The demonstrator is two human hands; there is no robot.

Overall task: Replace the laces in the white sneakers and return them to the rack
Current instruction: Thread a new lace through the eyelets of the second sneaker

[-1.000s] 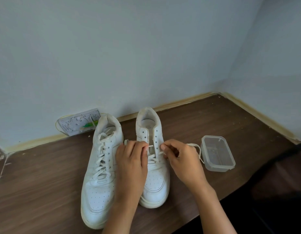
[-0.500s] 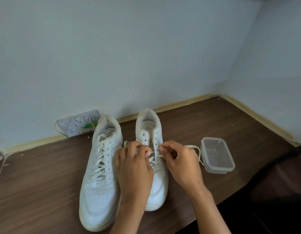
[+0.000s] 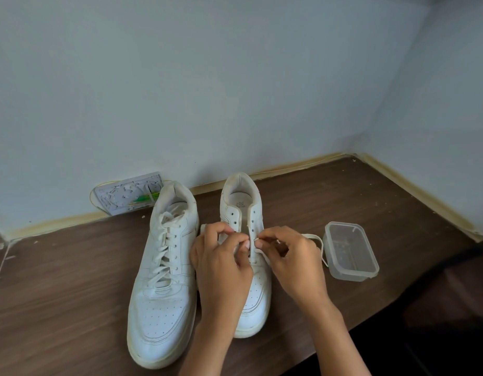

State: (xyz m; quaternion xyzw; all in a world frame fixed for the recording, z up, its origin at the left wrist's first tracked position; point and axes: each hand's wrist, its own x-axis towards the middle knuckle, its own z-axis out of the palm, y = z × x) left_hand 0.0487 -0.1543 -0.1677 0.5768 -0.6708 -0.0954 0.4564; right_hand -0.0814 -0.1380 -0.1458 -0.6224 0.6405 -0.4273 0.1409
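White lace [image 3: 313, 238] is pinched by both the left hand [image 3: 221, 264] and right hand [image 3: 294, 261] over the half-laced shoe [image 3: 258, 289]; a laced shoe [image 3: 161, 294] sits left of them.

Clear plastic container [image 3: 350, 252], no lid, sitting upright toward right side of dark wood-grain desk [image 3: 58, 294], near front edge. Looks empty, hard to be sure. Battered white socket plate [image 3: 129, 196] with green bit on it, low on pale blue wall [image 3: 207, 77], right at desk's back edge. Yellowish trim strip [image 3: 302, 162] along back and right edges.
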